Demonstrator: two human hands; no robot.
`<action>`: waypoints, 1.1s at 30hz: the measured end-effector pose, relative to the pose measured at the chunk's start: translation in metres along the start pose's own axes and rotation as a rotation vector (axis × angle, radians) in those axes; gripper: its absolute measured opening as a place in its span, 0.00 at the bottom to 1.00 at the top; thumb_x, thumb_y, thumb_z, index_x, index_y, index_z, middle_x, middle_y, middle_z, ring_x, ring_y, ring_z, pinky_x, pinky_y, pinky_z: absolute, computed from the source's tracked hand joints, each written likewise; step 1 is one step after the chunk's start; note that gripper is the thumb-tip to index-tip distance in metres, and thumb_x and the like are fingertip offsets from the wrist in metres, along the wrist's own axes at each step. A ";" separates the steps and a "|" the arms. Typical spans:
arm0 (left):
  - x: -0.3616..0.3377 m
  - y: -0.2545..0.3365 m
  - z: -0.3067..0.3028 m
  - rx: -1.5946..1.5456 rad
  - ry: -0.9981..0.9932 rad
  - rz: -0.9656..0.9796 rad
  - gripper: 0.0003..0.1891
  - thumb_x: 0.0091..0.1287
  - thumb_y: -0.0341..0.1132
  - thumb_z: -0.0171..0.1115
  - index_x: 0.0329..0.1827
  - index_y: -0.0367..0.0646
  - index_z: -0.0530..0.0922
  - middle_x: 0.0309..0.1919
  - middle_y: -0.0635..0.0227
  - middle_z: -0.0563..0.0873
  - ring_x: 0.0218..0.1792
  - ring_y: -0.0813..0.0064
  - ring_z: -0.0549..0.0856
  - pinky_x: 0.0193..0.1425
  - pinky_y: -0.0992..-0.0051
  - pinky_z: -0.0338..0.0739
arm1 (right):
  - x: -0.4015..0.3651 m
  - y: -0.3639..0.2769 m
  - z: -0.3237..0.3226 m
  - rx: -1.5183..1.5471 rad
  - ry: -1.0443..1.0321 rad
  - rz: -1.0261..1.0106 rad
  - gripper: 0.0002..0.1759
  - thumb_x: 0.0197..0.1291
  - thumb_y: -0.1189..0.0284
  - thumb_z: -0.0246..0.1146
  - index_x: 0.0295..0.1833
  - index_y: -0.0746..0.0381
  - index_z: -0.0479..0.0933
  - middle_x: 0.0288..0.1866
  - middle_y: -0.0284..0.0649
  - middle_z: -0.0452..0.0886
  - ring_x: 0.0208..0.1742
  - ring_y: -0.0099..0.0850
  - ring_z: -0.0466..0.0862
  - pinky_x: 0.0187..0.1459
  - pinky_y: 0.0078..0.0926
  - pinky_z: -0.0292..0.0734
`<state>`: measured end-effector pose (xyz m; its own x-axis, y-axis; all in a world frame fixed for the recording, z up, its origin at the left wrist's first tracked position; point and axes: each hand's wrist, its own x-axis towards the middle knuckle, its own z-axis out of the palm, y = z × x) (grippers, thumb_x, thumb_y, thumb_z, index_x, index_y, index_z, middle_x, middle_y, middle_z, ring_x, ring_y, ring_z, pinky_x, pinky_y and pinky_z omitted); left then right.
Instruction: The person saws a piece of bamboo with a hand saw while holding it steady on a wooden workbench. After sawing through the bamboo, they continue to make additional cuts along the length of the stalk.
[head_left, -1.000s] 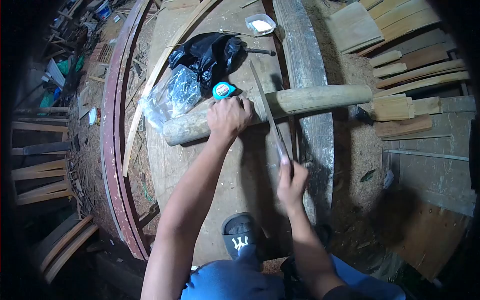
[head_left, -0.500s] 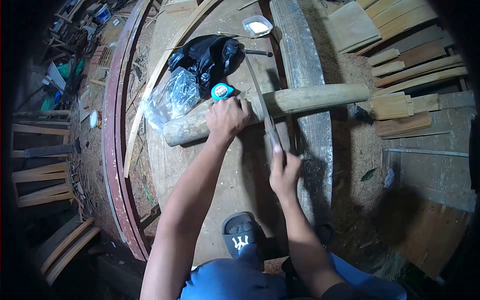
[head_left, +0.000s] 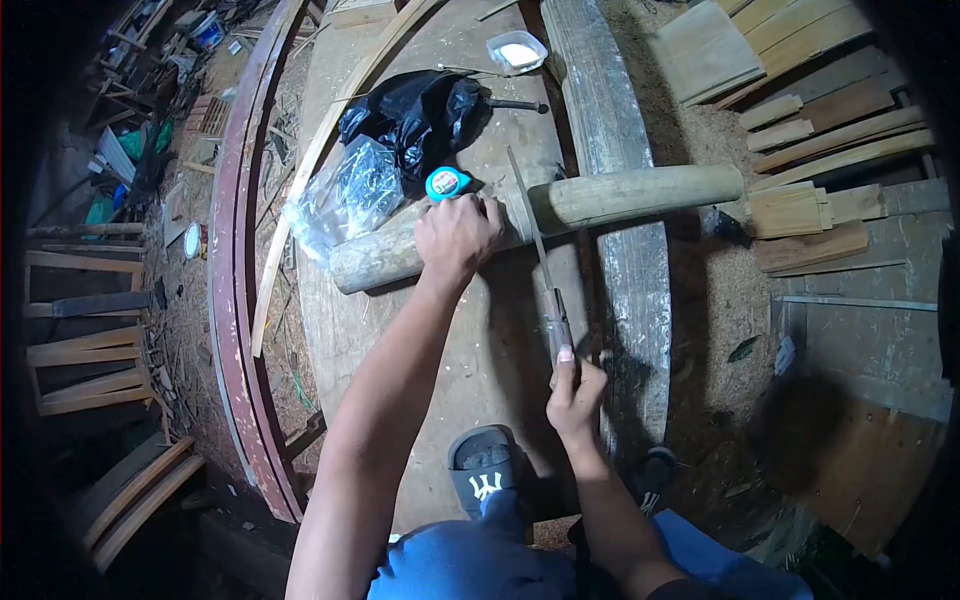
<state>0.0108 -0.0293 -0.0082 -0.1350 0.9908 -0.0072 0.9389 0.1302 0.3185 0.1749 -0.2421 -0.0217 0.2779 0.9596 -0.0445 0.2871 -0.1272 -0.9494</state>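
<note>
A round wooden log (head_left: 620,192) lies across a wide board (head_left: 470,330) and a grey beam (head_left: 625,290). My left hand (head_left: 458,238) presses down on the log near its middle. My right hand (head_left: 572,385) grips the handle of a hand saw (head_left: 540,262), whose thin blade crosses the log just right of my left hand. A teal tape measure (head_left: 445,182) sits on the board right behind my left hand.
A clear bag of nails (head_left: 345,195), a black plastic bag (head_left: 420,110) and a small white tub (head_left: 515,50) lie on the board. Stacked wood offcuts (head_left: 810,215) and sawdust lie at right. A curved red rim (head_left: 235,280) runs at left. My sandalled foot (head_left: 485,470) rests on the board.
My right hand has drawn the saw back toward me after a forward push half a second ago. My left hand and the log have stayed put.
</note>
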 end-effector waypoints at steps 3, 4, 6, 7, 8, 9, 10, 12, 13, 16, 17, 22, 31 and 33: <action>-0.003 0.002 -0.002 -0.014 -0.006 -0.002 0.24 0.74 0.51 0.54 0.35 0.42 0.91 0.34 0.43 0.90 0.37 0.43 0.91 0.46 0.49 0.86 | -0.003 -0.026 -0.018 0.088 -0.042 0.095 0.25 0.79 0.66 0.57 0.24 0.64 0.70 0.15 0.33 0.65 0.18 0.23 0.66 0.23 0.32 0.56; -0.002 0.002 -0.001 -0.017 -0.001 0.001 0.24 0.74 0.51 0.54 0.35 0.42 0.91 0.34 0.43 0.90 0.37 0.43 0.91 0.46 0.49 0.86 | -0.007 -0.028 -0.023 0.062 -0.049 0.085 0.27 0.79 0.64 0.57 0.23 0.64 0.69 0.15 0.31 0.67 0.18 0.21 0.66 0.23 0.29 0.56; -0.001 0.001 0.002 -0.017 0.016 -0.011 0.23 0.74 0.51 0.54 0.35 0.43 0.91 0.33 0.43 0.90 0.37 0.42 0.91 0.46 0.49 0.86 | -0.008 -0.033 -0.023 0.036 -0.054 0.076 0.29 0.80 0.62 0.56 0.22 0.63 0.68 0.16 0.29 0.68 0.18 0.19 0.66 0.22 0.27 0.56; -0.003 -0.001 0.004 -0.017 0.014 -0.015 0.23 0.74 0.51 0.54 0.35 0.43 0.91 0.33 0.43 0.90 0.37 0.42 0.91 0.46 0.49 0.86 | -0.003 -0.038 -0.019 -0.018 -0.036 0.058 0.29 0.80 0.62 0.56 0.21 0.64 0.69 0.15 0.30 0.68 0.18 0.20 0.67 0.22 0.28 0.57; -0.001 -0.001 0.005 0.009 0.030 -0.005 0.23 0.74 0.51 0.54 0.35 0.43 0.91 0.33 0.43 0.90 0.37 0.42 0.91 0.46 0.49 0.86 | 0.007 -0.042 -0.012 -0.068 -0.016 0.033 0.30 0.80 0.61 0.56 0.21 0.64 0.69 0.15 0.31 0.68 0.18 0.21 0.68 0.22 0.30 0.57; -0.001 -0.002 0.006 0.034 0.043 0.002 0.23 0.74 0.51 0.54 0.35 0.43 0.91 0.34 0.43 0.90 0.37 0.42 0.91 0.46 0.49 0.86 | 0.019 -0.047 -0.005 -0.043 0.003 -0.014 0.30 0.80 0.61 0.56 0.22 0.65 0.69 0.14 0.33 0.67 0.18 0.23 0.67 0.23 0.33 0.58; -0.003 -0.001 0.005 0.033 0.041 0.001 0.23 0.74 0.51 0.54 0.35 0.43 0.91 0.34 0.43 0.90 0.37 0.42 0.91 0.46 0.49 0.86 | 0.037 -0.055 0.005 -0.096 -0.005 -0.011 0.30 0.80 0.61 0.56 0.22 0.66 0.69 0.14 0.33 0.67 0.18 0.24 0.66 0.23 0.34 0.58; -0.002 0.003 -0.001 -0.011 0.057 -0.006 0.24 0.73 0.49 0.54 0.31 0.41 0.90 0.30 0.44 0.90 0.33 0.43 0.91 0.47 0.50 0.86 | 0.049 -0.055 0.010 -0.146 0.004 -0.008 0.30 0.81 0.61 0.56 0.22 0.66 0.69 0.14 0.33 0.67 0.18 0.24 0.66 0.23 0.34 0.58; -0.003 0.001 0.002 -0.011 0.058 -0.002 0.24 0.73 0.49 0.54 0.31 0.41 0.90 0.30 0.44 0.90 0.33 0.43 0.91 0.47 0.50 0.86 | 0.048 -0.048 0.012 -0.114 0.002 -0.028 0.30 0.81 0.61 0.56 0.22 0.67 0.69 0.14 0.33 0.67 0.19 0.24 0.65 0.23 0.34 0.58; -0.001 -0.003 0.007 -0.002 0.117 0.062 0.24 0.72 0.50 0.55 0.29 0.40 0.89 0.30 0.44 0.90 0.34 0.43 0.91 0.46 0.51 0.86 | 0.023 -0.040 -0.013 -0.091 -0.033 0.026 0.30 0.80 0.61 0.57 0.22 0.65 0.69 0.14 0.32 0.67 0.19 0.21 0.64 0.23 0.32 0.57; 0.001 -0.001 0.005 -0.019 0.098 0.036 0.24 0.72 0.50 0.56 0.29 0.40 0.89 0.30 0.44 0.90 0.34 0.44 0.91 0.45 0.51 0.86 | 0.007 -0.039 -0.020 -0.083 -0.047 0.076 0.30 0.80 0.61 0.58 0.21 0.65 0.68 0.14 0.31 0.66 0.19 0.21 0.64 0.23 0.32 0.57; -0.004 0.001 0.003 -0.021 0.063 -0.008 0.23 0.71 0.49 0.57 0.28 0.41 0.89 0.29 0.45 0.90 0.34 0.44 0.92 0.44 0.51 0.87 | 0.033 -0.048 -0.009 -0.085 -0.046 0.056 0.31 0.80 0.59 0.58 0.21 0.64 0.69 0.14 0.32 0.67 0.18 0.21 0.64 0.23 0.32 0.57; -0.004 -0.001 0.008 0.003 0.127 0.035 0.20 0.68 0.46 0.59 0.26 0.42 0.88 0.26 0.47 0.89 0.29 0.47 0.91 0.42 0.53 0.86 | 0.011 -0.038 -0.016 -0.038 -0.063 0.007 0.29 0.80 0.62 0.57 0.22 0.63 0.69 0.16 0.27 0.67 0.19 0.17 0.68 0.23 0.26 0.57; -0.007 -0.001 0.007 -0.003 0.124 0.032 0.21 0.68 0.47 0.58 0.25 0.41 0.88 0.26 0.47 0.89 0.29 0.47 0.91 0.42 0.53 0.86 | 0.005 -0.036 -0.016 -0.023 -0.025 0.080 0.29 0.80 0.62 0.58 0.21 0.63 0.69 0.16 0.27 0.67 0.19 0.18 0.68 0.22 0.27 0.57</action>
<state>0.0127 -0.0359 -0.0157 -0.1436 0.9824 0.1199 0.9425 0.0988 0.3193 0.1813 -0.2366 0.0171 0.2779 0.9520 -0.1282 0.2857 -0.2093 -0.9352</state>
